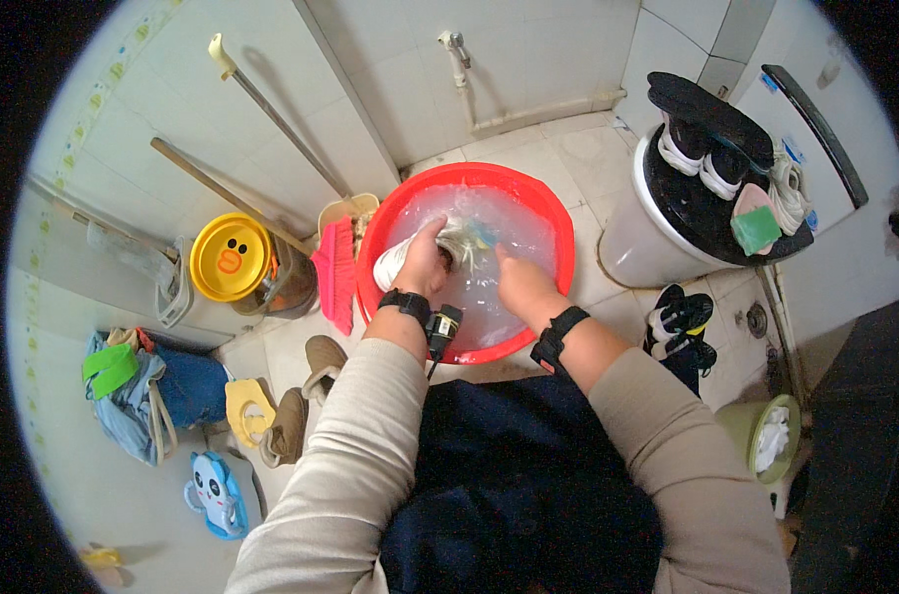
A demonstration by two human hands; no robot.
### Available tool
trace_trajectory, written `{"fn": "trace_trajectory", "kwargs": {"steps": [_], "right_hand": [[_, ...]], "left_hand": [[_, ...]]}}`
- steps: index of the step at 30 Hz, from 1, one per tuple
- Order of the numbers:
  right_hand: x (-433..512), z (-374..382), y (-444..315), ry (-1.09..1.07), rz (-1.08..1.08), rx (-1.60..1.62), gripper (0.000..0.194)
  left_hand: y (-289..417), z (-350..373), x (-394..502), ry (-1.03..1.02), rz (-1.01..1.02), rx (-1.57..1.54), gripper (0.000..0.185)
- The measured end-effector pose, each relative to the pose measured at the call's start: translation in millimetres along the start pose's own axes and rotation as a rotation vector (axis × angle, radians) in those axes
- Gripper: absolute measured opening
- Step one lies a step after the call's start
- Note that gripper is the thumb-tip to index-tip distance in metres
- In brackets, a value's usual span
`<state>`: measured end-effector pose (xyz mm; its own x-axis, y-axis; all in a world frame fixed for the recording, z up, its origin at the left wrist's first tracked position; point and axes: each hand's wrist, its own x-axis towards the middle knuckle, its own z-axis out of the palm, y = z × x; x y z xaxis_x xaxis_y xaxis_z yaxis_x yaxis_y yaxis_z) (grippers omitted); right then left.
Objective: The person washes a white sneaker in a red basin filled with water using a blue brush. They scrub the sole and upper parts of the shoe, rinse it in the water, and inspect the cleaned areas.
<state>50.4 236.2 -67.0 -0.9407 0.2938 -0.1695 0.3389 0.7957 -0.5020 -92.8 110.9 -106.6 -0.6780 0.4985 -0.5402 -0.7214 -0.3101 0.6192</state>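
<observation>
A red plastic basin (564, 245) of cloudy, soapy water stands on the floor before me. My left hand (422, 261) grips a white shoe (391, 266) at the basin's left side, the shoe partly in the water. Pale laces or bristles show beside its opening. My right hand (527, 286) is over the right half of the basin, its fingertips at the water; what it holds, if anything, is hidden. A blurred blue and yellow thing (483, 235) lies in the water between the hands. Both wrists wear black straps.
At the right, a lidded bin (661, 230) bears black insoles (709, 111), shoes, white laces (789, 189) and a green block (756, 229). Black shoes (679, 319) lie below it. A pink broom (336, 275), a yellow-lidded bucket (230, 256) and brown slippers (286, 427) are at the left.
</observation>
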Motion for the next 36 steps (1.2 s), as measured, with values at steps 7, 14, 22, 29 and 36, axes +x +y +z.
{"fn": "trace_trajectory", "kwargs": {"steps": [7,14,22,29,36], "right_hand": [[-1,-4,1,-0.071,-0.133,0.012,0.051],[4,-3,3,0.04,-0.24,0.009,0.054],[5,1,3,0.098,-0.32,0.032,0.053],[8,-7,-1,0.022,-0.102,-0.018,0.053],[20,-10,0,0.028,-0.2,-0.082,0.053]], "left_hand": [[0,5,-1,-0.051,0.025,0.024,0.047],[-3,7,-6,0.006,0.014,0.051,0.046],[-10,-20,31,0.077,0.085,0.173,0.051],[-16,-20,21,0.14,0.088,0.047,0.054],[-1,-6,-6,0.145,0.043,0.163,0.055]]}}
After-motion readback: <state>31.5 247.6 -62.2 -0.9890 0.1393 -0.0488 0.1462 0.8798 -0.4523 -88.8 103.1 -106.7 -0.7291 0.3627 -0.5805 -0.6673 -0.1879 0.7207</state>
